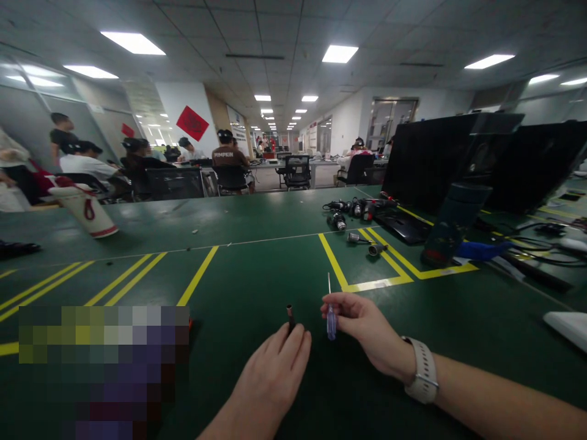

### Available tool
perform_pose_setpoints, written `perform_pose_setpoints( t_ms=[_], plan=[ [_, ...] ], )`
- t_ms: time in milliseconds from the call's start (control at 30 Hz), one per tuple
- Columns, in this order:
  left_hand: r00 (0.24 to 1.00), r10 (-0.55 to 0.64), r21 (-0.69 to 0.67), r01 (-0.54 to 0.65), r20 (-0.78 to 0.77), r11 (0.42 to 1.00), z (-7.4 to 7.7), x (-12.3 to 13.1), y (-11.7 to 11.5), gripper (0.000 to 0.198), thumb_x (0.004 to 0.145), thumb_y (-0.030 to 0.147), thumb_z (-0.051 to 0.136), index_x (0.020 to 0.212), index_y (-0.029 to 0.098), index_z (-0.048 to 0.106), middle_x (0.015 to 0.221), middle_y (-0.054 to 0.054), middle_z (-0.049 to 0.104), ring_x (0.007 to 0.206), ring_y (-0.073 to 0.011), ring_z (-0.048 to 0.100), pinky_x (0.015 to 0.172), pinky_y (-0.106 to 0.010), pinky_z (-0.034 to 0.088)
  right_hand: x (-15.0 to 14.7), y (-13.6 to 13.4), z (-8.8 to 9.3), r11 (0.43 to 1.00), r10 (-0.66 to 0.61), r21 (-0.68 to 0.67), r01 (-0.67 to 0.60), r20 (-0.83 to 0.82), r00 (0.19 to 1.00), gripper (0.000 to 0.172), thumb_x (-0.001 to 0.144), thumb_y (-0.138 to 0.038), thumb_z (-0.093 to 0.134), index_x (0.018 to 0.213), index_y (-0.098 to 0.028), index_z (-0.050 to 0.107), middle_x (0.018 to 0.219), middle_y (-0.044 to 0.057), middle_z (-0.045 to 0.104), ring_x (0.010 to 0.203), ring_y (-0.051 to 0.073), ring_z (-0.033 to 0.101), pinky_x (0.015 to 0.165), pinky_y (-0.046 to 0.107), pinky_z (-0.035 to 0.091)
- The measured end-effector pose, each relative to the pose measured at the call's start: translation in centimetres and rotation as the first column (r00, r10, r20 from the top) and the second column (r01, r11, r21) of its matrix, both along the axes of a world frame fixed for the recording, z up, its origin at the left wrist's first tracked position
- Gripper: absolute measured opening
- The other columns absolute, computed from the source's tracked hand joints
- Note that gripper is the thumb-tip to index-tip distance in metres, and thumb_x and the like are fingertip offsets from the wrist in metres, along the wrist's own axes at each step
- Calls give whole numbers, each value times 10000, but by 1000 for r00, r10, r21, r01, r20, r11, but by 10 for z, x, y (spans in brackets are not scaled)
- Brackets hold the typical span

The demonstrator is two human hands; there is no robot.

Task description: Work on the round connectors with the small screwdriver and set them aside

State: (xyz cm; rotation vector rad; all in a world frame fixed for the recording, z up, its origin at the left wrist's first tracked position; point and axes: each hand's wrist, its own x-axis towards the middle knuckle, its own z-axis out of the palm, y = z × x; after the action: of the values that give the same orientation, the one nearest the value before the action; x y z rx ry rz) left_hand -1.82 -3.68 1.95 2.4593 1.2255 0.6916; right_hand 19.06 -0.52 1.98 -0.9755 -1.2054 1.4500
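Note:
My left hand (275, 370) is closed around a small dark cylindrical part (290, 311) with a coppery, round open end pointing up and away. Its lower portion is hidden by my fingers. To the right, my right hand (360, 321) pinches a small screwdriver (331, 322) by its clear purple handle, the thin metal shaft standing nearly upright. The screwdriver and the dark part are apart. Beyond my hands, two metal cylindrical connector pieces (376, 249) lie near a yellow-taped rectangle on the green table (257, 275).
Several dark cylindrical pieces and cables (340, 221) lie farther back, near a flat black device (403, 226). A dark bottle (452, 226) and black monitors (426, 159) stand at the right. A white paper cup (87, 211) leans at far left. A pixelated patch covers the lower left.

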Motion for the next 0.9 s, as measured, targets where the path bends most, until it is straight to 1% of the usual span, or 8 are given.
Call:
perform_pose_setpoints(
  t_ms=[67,167,300,367,433,500,667,900],
  plan=[
    [999,38,0,-38,7,999,0,-1,3,500,785,41,436,1189,266,627,1255,-82,628,1166,-319,549,958,-462,455,0,-1,1,1000,11,10,-11,4,1000,283,691,-153,709,966,-155,641,872,33,662,812,171,632,786,360,516],
    [960,188,-80,-175,208,981,1,-2,9,402,756,79,546,1077,281,680,1162,-58,652,1054,-289,607,895,-448,502,0,-3,4,999,15,31,-16,22,1000,244,725,-217,721,942,-157,627,833,17,637,765,154,607,748,331,507],
    [712,451,-397,-257,539,881,7,-2,15,287,716,162,662,992,233,696,1132,-58,645,1044,-260,624,899,-399,510,2,-4,3,996,9,86,-14,50,999,162,885,-339,555,878,-179,580,760,-8,592,707,143,571,697,310,483],
    [602,564,-560,-222,566,799,11,-2,16,332,714,198,679,1046,203,668,1124,-79,663,1041,-261,634,922,-414,492,3,-5,2,993,15,115,-24,75,997,210,907,-376,516,844,-181,563,733,-13,571,687,143,549,677,303,464],
    [540,638,-660,-188,549,727,13,-1,16,379,712,222,687,1087,179,647,1096,-97,690,1037,-267,639,942,-439,471,3,-6,3,990,34,135,-48,104,994,244,901,-410,517,825,-181,552,703,-18,551,657,141,528,649,296,446],
    [500,666,-698,-157,554,699,12,1,16,395,696,220,697,1084,164,649,1097,-107,697,1045,-270,636,956,-440,457,3,-7,5,986,60,145,-79,134,989,280,891,-447,516,807,-180,541,670,-25,530,629,138,510,629,292,433],
    [468,646,-682,-118,603,722,3,2,18,411,618,187,727,1026,164,677,1115,-99,695,1063,-274,625,985,-415,431,-1,-8,6,979,99,152,-134,216,971,340,868,-511,507,776,-183,515,630,-34,491,603,137,483,609,285,411],
    [454,661,-710,-85,597,699,-2,1,18,412,651,130,688,1061,171,660,1179,-102,660,1099,-259,595,987,-402,416,-2,-8,4,973,75,182,-141,329,941,282,911,-432,462,774,-191,511,638,-30,489,612,147,482,618,293,397]
  ],
)
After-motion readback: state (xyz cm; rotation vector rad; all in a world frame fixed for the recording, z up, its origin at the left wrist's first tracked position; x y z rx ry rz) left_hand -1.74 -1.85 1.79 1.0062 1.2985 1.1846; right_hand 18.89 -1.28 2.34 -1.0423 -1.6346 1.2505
